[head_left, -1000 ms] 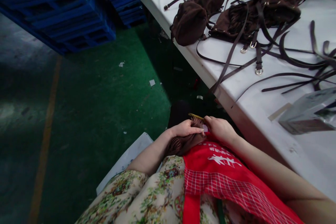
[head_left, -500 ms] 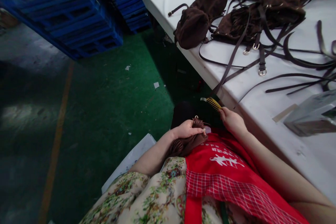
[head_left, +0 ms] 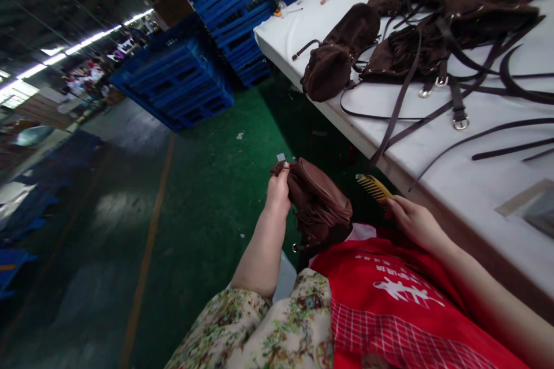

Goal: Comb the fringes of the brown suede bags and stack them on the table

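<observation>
You've got 1 bag (head_left: 322, 199) in your left hand (head_left: 279, 187), comb (head_left: 373, 187) in your right hand (head_left: 413, 220). Table (head_left: 476, 187) runs along your right, more bags (head_left: 331, 69) and straps (head_left: 515, 149) on it; pallet stacks (head_left: 177, 83) stand ahead, left of its far end.

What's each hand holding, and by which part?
Left hand: brown fringed bag, by its edge at upper left in view. Right hand: yellow comb, by one end, teeth exposed.

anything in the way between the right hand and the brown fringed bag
Nothing visible stands in the way: between the yellow toothed comb in the right hand and the rounded brown leather-like fringed bag in the left hand, only an open gap shows.
</observation>
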The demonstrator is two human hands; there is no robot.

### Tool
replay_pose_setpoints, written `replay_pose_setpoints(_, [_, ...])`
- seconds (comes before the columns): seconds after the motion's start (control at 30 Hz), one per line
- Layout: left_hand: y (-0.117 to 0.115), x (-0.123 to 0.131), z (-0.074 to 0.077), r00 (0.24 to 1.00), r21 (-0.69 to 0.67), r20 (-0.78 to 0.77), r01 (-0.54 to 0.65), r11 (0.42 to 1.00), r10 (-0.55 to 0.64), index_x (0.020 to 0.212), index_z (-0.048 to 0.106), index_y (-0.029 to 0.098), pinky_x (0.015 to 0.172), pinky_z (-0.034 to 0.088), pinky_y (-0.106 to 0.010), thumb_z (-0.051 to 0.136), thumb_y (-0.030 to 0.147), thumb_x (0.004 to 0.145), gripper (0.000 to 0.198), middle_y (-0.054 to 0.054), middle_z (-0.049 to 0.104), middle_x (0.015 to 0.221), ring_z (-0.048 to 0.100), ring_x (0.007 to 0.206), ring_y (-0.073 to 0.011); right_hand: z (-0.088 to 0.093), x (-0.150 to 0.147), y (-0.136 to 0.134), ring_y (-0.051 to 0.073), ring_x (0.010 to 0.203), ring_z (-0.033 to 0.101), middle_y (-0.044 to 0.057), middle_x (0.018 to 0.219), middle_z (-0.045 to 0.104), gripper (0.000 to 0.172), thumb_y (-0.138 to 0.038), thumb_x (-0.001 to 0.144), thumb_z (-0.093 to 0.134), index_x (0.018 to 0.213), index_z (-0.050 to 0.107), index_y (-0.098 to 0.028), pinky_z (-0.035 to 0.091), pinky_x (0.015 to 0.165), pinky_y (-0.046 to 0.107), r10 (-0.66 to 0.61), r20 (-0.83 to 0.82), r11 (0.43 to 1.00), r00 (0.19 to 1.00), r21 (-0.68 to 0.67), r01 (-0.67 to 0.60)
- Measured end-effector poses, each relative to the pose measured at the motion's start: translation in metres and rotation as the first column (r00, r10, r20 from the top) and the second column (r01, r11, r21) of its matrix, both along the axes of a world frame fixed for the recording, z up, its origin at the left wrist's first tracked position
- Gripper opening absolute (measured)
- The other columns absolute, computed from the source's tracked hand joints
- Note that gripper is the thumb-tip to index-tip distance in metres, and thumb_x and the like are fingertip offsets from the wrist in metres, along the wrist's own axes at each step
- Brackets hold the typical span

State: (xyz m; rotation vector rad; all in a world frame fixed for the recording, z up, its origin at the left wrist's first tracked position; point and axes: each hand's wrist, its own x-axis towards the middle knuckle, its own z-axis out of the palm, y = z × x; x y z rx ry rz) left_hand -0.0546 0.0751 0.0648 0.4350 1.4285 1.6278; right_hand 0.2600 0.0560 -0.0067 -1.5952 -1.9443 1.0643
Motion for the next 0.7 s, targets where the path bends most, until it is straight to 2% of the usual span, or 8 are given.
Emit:
replay_pose_setpoints(0.1, [-0.001, 0.007, -0.01, 0.997, -0.039, 0.079, 0.03, 0.999, -0.026, 0.086, 0.067, 0.011, 0.061, 0.045, -0.021, 0.073, 0.036, 0.068, 0.032, -0.003, 0.067, 0.07, 0.061, 0.062, -0.0116, 0.007, 0.001, -0.003, 0.016, 0.062, 0.062, 0.004, 0.075, 0.07, 0.043, -0.055, 0.087, 0.046, 0.096, 0.065, -0.017, 0.046, 0.056, 0.025, -0.056, -0.117, 0.997, 0.992, -0.058, 0.049])
replay_pose_setpoints(0.17, [-0.005, 0.018, -0.017, 0.991, -0.079, 0.1, 0.094, 0.992, -0.086, 0.088, 0.067, 0.011, 0.047, 0.036, -0.018, 0.071, 0.035, 0.07, 0.03, 0.0, 0.062, 0.061, 0.05, 0.047, -0.0063, 0.017, 0.0, -0.002, 0.019, 0.07, 0.065, 0.007, 0.084, 0.071, 0.045, -0.055, 0.081, 0.055, 0.1, 0.065, -0.015, 0.05, 0.062, 0.026, -0.089, -0.219, 0.994, 0.972, -0.075, 0.074])
replay_pose_setpoints(0.3, [-0.012, 0.048, -0.027, 0.968, -0.114, 0.122, 0.234, 0.966, -0.22, 0.083, 0.067, 0.009, 0.039, 0.022, -0.016, 0.069, 0.034, 0.072, 0.027, 0.004, 0.052, 0.051, 0.035, 0.039, -0.0023, 0.04, -0.014, 0.004, 0.021, 0.083, 0.065, 0.007, 0.095, 0.071, 0.047, -0.052, 0.077, 0.062, 0.105, 0.064, -0.015, 0.052, 0.074, 0.029, 0.001, -0.347, 0.999, 0.938, -0.044, -0.018])
replay_pose_setpoints(0.37, [-0.013, 0.062, -0.029, 0.958, -0.15, 0.135, 0.272, 0.95, -0.253, 0.083, 0.066, 0.01, 0.042, 0.027, -0.015, 0.07, 0.033, 0.072, 0.026, 0.002, 0.056, 0.057, 0.042, 0.044, -0.0031, 0.047, -0.027, 0.008, 0.021, 0.085, 0.064, 0.007, 0.096, 0.07, 0.049, -0.052, 0.073, 0.066, 0.107, 0.065, -0.016, 0.051, 0.076, 0.03, 0.071, -0.238, 0.997, 0.969, 0.028, -0.066])
replay_pose_setpoints(0.47, [-0.015, 0.074, -0.025, 0.956, -0.221, 0.152, 0.279, 0.934, -0.25, 0.087, 0.065, 0.012, 0.049, 0.037, -0.015, 0.071, 0.031, 0.072, 0.025, -0.002, 0.063, 0.069, 0.054, 0.055, -0.0065, 0.049, -0.046, 0.013, 0.022, 0.091, 0.062, 0.007, 0.103, 0.068, 0.057, -0.045, 0.063, 0.075, 0.113, 0.064, -0.019, 0.048, 0.081, 0.03, 0.069, -0.013, 0.991, 0.998, 0.114, -0.067])
replay_pose_setpoints(0.53, [-0.018, 0.073, -0.02, 0.951, -0.25, 0.181, 0.292, 0.923, -0.251, 0.089, 0.065, 0.013, 0.053, 0.043, -0.018, 0.071, 0.03, 0.072, 0.025, -0.004, 0.066, 0.073, 0.06, 0.062, -0.0099, 0.045, -0.054, 0.016, 0.019, 0.082, 0.063, 0.005, 0.095, 0.069, 0.05, -0.04, 0.063, 0.074, 0.108, 0.067, -0.019, 0.047, 0.071, 0.026, 0.068, 0.04, 0.997, 0.997, 0.028, -0.07])
replay_pose_setpoints(0.63, [-0.019, 0.055, -0.018, 0.942, -0.331, 0.205, 0.322, 0.887, -0.265, 0.09, 0.067, 0.014, 0.055, 0.05, -0.025, 0.073, 0.03, 0.067, 0.029, -0.006, 0.068, 0.075, 0.064, 0.066, -0.0167, 0.036, -0.057, 0.026, 0.013, 0.058, 0.056, -0.001, 0.065, 0.064, 0.026, -0.039, 0.066, 0.069, 0.08, 0.072, -0.017, 0.039, 0.052, 0.021, 0.143, 0.107, 0.982, 0.984, -0.139, -0.128])
replay_pose_setpoints(0.7, [-0.014, 0.034, -0.021, 0.975, -0.438, 0.1, 0.221, 0.871, -0.198, 0.086, 0.068, 0.019, 0.054, 0.053, -0.029, 0.077, 0.033, 0.058, 0.032, -0.003, 0.069, 0.073, 0.065, 0.066, -0.0209, 0.033, -0.057, 0.036, 0.01, 0.051, 0.048, -0.003, 0.057, 0.057, 0.024, -0.039, 0.065, 0.069, 0.072, 0.072, -0.016, 0.035, 0.046, 0.02, 0.115, 0.059, 0.984, 0.992, -0.141, -0.106])
